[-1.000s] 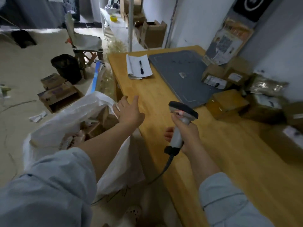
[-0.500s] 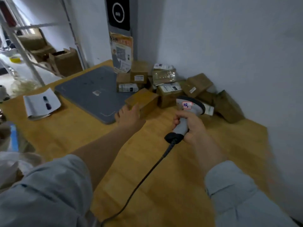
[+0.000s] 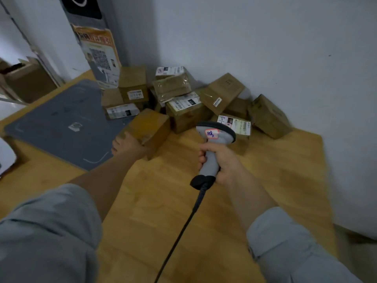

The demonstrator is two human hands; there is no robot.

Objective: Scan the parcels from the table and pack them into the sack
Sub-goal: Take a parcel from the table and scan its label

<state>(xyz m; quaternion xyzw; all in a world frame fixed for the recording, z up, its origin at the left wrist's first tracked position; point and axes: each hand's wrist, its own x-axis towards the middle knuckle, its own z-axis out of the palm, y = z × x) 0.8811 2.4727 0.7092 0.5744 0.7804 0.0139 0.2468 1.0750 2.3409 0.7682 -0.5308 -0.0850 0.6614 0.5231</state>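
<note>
Near box (image 3: pixel 152 127): left hand (image 3: pixel 127 144) on it, grasp unclear; right hand (image 3: pixel 223 163) wraps scanner (image 3: pixel 215 135). Best lift box, find label, then aim.

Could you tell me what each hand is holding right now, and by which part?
The right hand grips the scanner by its handle. The left hand rests on the left end of the near box; whether it grips cannot be told.
</note>
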